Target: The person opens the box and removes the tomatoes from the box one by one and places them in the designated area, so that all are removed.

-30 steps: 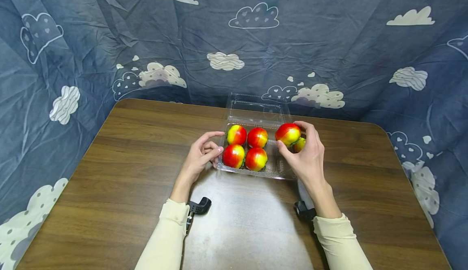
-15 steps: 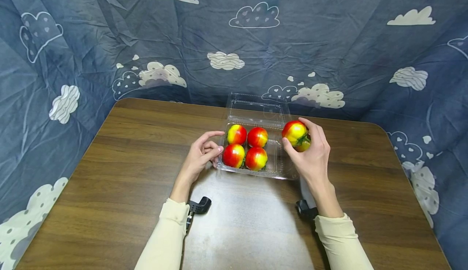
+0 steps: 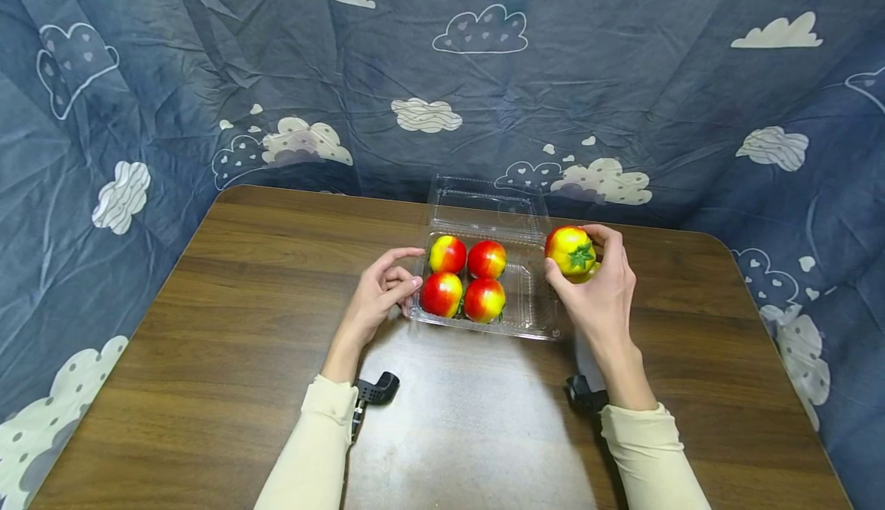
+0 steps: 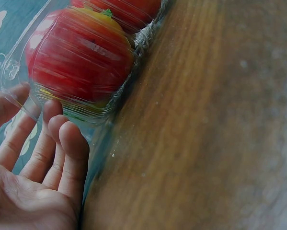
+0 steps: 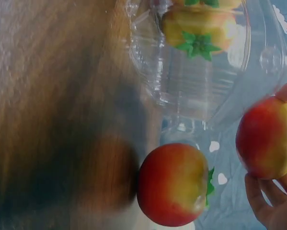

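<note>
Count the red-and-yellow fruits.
6. Clear container: back-left fruit, back-right fruit, front-left fruit, front-right fruit. Right hand: held fruit. Table: last fruit, mostly hidden in the head view.

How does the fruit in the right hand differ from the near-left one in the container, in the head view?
The held fruit is gripped by the right hand; the near-left fruit sits in the container. The held fruit shows mostly yellow and its green leafy top; the near-left fruit shows mostly red. Both are rounded, red and yellow.
</note>
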`<state>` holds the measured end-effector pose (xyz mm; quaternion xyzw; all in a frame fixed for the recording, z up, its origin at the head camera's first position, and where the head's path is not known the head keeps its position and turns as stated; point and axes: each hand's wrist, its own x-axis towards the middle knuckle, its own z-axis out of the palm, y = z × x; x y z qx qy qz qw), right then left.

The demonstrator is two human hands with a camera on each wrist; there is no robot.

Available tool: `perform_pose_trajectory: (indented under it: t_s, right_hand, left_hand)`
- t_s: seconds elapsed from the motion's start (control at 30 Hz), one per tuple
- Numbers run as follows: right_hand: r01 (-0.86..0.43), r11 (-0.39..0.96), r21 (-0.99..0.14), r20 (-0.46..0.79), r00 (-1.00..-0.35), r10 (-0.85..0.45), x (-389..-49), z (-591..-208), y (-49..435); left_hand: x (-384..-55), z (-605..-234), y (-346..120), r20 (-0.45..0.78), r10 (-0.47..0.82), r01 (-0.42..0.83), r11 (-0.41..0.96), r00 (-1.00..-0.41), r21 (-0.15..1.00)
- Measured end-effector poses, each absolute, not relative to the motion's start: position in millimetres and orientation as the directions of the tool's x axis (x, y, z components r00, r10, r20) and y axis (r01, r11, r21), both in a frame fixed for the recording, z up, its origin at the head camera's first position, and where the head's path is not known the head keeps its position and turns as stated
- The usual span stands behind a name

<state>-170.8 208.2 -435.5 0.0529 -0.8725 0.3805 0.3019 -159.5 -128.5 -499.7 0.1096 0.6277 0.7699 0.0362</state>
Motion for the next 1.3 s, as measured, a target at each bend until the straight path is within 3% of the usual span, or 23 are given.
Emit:
perform_pose_trajectory:
  t_s: [0.6, 1.3]
  right_hand:
    - [-0.239, 0.756, -0.610, 0.542, -0.821, 0.178, -175.3, -432.9, 239.1]
    - [-0.003, 0.759, -0.652, 0.362, -0.880, 0.308, -180.7, -445.6, 282.1]
  left_hand:
    - [-159.2, -500.0, -128.8, 0.127, 0.197, 0.085, -0.209, -0.972, 0.974]
    - [-160.5, -501.1, -129.0, 0.128, 0.197, 0.087, -0.203, -0.972, 0.975]
